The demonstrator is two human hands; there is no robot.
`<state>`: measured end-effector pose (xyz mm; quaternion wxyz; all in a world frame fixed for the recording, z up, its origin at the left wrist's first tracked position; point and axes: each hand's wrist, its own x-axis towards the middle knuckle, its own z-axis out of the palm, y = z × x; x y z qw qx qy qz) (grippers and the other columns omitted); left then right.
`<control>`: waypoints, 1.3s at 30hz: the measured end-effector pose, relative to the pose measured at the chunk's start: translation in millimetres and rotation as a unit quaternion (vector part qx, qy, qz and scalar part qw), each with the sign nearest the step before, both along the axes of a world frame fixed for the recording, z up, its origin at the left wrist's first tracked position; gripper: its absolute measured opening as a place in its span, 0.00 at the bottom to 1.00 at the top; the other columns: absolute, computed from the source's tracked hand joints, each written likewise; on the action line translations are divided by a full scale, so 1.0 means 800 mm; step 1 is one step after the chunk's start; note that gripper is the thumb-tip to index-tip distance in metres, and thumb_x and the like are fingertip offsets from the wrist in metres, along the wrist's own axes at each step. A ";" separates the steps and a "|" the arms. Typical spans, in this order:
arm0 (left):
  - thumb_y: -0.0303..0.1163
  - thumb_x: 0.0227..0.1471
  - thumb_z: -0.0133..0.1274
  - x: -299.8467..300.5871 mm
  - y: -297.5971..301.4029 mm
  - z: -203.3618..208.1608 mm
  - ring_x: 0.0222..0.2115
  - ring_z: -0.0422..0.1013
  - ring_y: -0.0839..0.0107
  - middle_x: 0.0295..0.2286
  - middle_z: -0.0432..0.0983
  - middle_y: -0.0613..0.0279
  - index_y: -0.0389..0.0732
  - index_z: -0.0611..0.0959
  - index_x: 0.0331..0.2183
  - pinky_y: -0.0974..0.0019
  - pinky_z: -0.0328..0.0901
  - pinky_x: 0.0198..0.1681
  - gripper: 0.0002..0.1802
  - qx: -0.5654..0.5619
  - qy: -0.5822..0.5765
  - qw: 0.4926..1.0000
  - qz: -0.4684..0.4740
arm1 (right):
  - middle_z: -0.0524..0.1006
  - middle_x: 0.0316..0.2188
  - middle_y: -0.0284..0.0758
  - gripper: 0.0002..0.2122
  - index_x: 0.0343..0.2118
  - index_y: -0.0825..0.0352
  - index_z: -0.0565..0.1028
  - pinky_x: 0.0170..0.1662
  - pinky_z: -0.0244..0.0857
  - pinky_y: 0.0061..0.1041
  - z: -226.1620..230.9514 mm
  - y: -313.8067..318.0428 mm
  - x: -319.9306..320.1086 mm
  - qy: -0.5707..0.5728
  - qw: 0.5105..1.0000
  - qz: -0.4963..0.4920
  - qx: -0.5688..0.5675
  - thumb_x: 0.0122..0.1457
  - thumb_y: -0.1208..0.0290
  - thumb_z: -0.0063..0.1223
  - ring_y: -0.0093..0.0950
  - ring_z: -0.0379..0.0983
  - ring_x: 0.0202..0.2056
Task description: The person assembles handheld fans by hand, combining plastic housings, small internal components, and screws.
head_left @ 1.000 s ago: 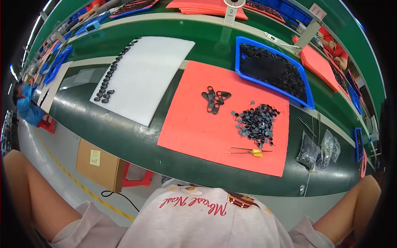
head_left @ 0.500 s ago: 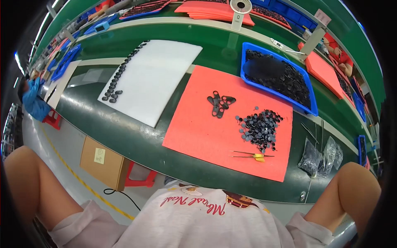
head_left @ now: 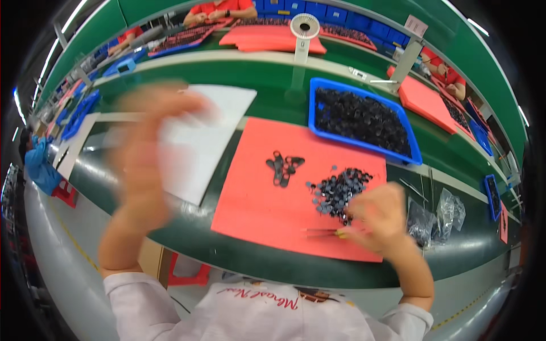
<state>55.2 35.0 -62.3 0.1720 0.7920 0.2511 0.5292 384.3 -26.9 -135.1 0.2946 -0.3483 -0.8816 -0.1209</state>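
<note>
My left hand (head_left: 162,131), smeared by motion, is above the white foam sheet (head_left: 222,122) and hides much of it. On the right, my right hand (head_left: 380,219) reaches over the red foam mat (head_left: 256,210). Its thumb is at the yellow grip of the tweezers (head_left: 321,232), which lie on the mat, while a gap shows between thumb and fingers. Beside that hand spreads a pile of small round black-and-grey discs (head_left: 338,192). Several black oblong pieces with ring-shaped ends (head_left: 283,169) lie further left on the mat.
Behind the mat stands a blue tray (head_left: 311,116) full of black parts. Clear plastic bags (head_left: 446,213) and thin metal tools (head_left: 414,188) lie to the right. A white fan (head_left: 303,37) stands at the back. Co-workers in red (head_left: 219,12) sit across the bench.
Both my hands have come into view, the left over the white sheet, the right to the tweezers. The whole view has shifted; the row of black pieces on the sheet is now hidden.
</note>
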 end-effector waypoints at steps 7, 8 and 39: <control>0.27 0.40 0.54 0.080 0.043 -0.120 0.33 0.65 0.66 0.31 0.68 0.63 0.42 0.77 0.34 0.64 0.57 0.35 0.13 0.125 0.358 0.924 -0.039 | 0.71 0.27 0.30 0.15 0.29 0.65 0.74 0.37 0.58 0.29 -0.078 -0.010 -0.025 -0.057 0.995 0.012 -0.078 0.39 0.62 0.61 0.28 0.65 0.30; 0.27 0.40 0.54 0.079 0.048 -0.128 0.33 0.65 0.66 0.31 0.68 0.63 0.42 0.77 0.34 0.64 0.57 0.35 0.13 0.123 0.360 0.924 -0.045 | 0.71 0.28 0.30 0.14 0.29 0.64 0.74 0.37 0.58 0.28 -0.084 -0.012 -0.025 -0.063 0.994 0.020 -0.086 0.40 0.64 0.60 0.27 0.65 0.30; 0.27 0.39 0.53 0.129 0.142 -0.228 0.22 0.65 0.73 0.19 0.67 0.68 0.43 0.74 0.23 0.68 0.55 0.28 0.04 0.582 -0.058 0.807 -0.084 | 0.70 0.21 0.37 0.14 0.31 0.71 0.70 0.20 0.59 0.27 -0.096 0.004 -0.017 0.007 0.970 0.056 -0.237 0.41 0.71 0.58 0.32 0.68 0.20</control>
